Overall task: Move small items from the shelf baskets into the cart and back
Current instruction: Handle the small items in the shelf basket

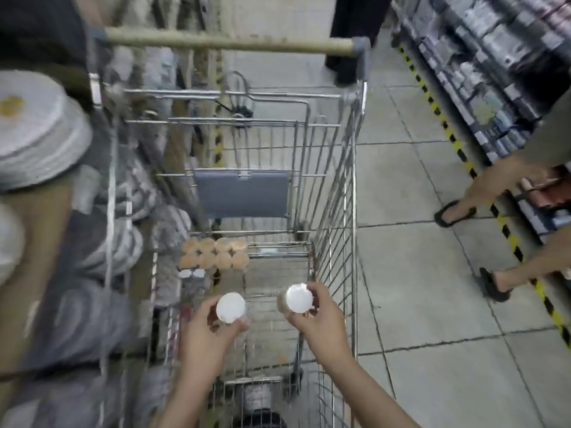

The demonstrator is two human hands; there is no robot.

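I look down into a wire shopping cart [336, 193]. My left hand [213, 329] grips a small jar with a white lid [230, 306] over the near end of the cart. My right hand [315, 319] grips a second white-lidded jar [299, 298] beside the cart's right wall. Both jars are held upright above the cart floor. A pack of several round tan items [214, 254] lies on the cart floor further in, toward the left side.
The grey child-seat flap [242, 193] and the cart handle [228, 41] lie at the far end. Shelves with stacked white plates [37, 131] run along the left. Another person's legs in dark sandals [482, 242] stand on the tiled aisle at the right, by stocked shelves [494, 57].
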